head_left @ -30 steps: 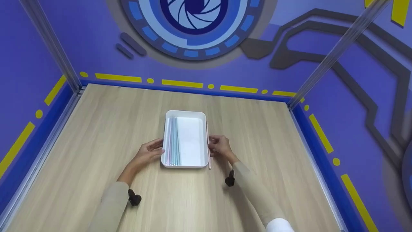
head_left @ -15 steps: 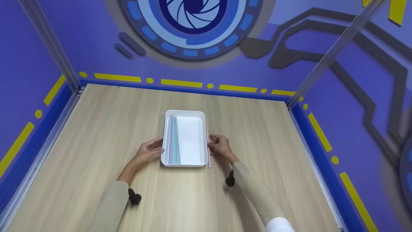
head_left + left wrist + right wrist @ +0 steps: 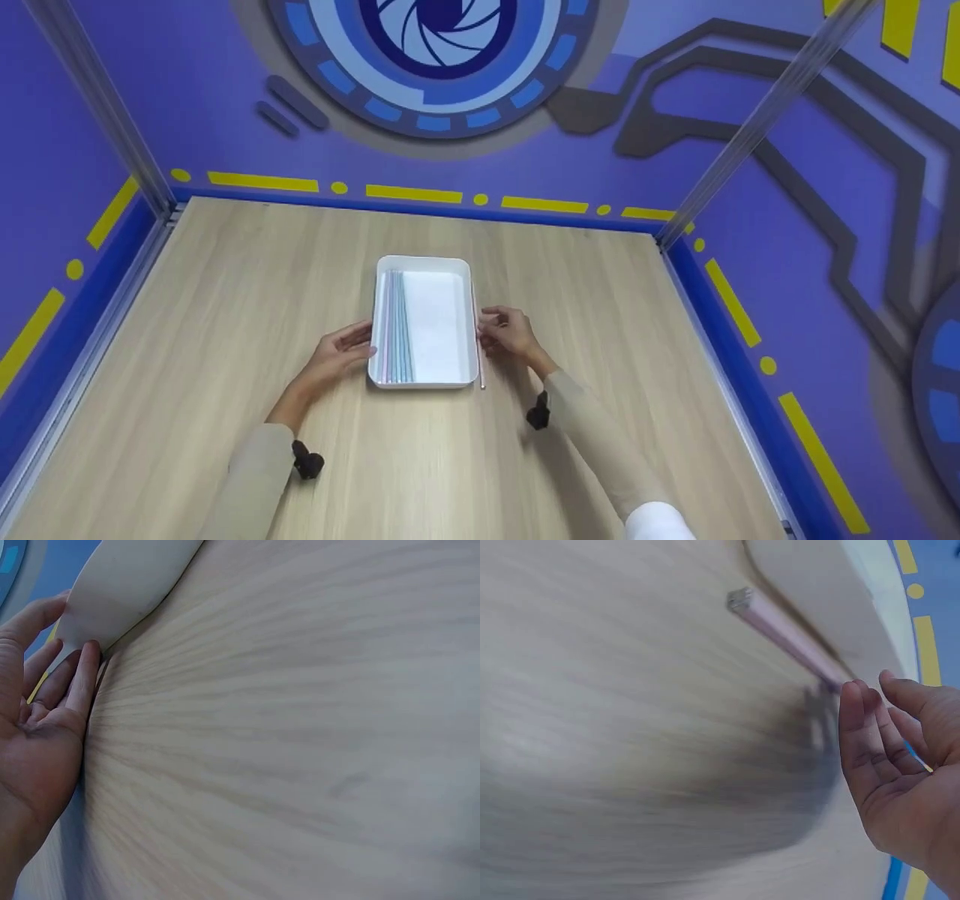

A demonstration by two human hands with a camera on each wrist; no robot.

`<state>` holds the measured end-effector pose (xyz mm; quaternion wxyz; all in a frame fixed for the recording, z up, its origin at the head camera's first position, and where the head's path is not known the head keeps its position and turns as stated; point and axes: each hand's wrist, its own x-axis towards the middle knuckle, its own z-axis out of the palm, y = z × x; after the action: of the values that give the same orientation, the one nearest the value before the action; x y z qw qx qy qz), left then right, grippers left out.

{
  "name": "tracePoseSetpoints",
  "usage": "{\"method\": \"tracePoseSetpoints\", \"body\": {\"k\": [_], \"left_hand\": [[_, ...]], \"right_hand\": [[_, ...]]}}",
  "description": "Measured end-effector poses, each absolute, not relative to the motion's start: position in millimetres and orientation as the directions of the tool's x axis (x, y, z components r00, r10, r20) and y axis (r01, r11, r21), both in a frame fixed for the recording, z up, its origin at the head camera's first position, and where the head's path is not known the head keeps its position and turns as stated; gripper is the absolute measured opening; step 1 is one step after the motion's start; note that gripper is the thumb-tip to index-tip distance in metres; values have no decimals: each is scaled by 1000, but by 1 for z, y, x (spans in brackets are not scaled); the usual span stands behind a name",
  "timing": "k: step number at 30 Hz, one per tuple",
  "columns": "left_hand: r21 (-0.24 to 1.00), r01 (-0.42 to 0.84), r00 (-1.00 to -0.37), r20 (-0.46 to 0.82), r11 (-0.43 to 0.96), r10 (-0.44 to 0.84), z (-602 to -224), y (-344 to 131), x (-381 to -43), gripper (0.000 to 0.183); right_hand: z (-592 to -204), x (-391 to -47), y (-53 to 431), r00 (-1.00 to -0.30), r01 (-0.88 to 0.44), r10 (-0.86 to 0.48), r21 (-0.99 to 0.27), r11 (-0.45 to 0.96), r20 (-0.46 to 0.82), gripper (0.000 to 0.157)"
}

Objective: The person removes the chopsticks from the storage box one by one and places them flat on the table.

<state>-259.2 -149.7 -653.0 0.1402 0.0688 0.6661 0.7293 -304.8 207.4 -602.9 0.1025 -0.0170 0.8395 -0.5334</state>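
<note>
A white rectangular tray [image 3: 442,322] lies in front of me, holding several pale pink and bluish pencil-like sticks [image 3: 399,330] along its left side. My left hand [image 3: 334,360] touches the tray's left wall with extended fingers, its thumb at the rim. At the opposite side, my right hand [image 3: 514,335] is close against the right wall, where a single pale pink pencil-like stick [image 3: 483,371] lies on the table. The right wrist view shows this stick's pale, glittery end [image 3: 740,600], with my fingertips [image 3: 853,694] right at its far part and the thumb apart from them.
The light wooden table [image 3: 247,262] spreads around the tray. Blue-purple panels [image 3: 180,97] with yellow markings rise behind it and at both sides, joined by metal corner posts [image 3: 772,112]. A small black device [image 3: 307,461] sits at each wrist.
The head view has shifted slightly, moving the scene a little to the left. My right fingers are slightly farther up along the stick; the left hand stays at the tray's wall.
</note>
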Motion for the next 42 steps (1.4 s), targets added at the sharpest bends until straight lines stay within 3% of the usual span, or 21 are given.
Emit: {"method": "tracePoseSetpoints", "body": {"k": [10,22,32,42], "left_hand": [[989,-137,-952,-113,-65,284,-654,-149,-259,66],[985,-138,-954,-105,-101,282,-653,-147,-260,65],[989,-129,-956,-106,-66,273,-652,-148,-259,67],[992,-121,-955,-104,-43,276,-653,-148,-260,67]], "right_hand": [[-574,-321,186,-977,-42,-207,-890,453,-59,27],[-572,-342,142,-901,-86,-406,-852,517,-155,31],[-595,-336,103,-888,3,-383,-834,552,-256,28],[-611,-329,77,-931,-2,-286,-783,623,-225,31]]}}
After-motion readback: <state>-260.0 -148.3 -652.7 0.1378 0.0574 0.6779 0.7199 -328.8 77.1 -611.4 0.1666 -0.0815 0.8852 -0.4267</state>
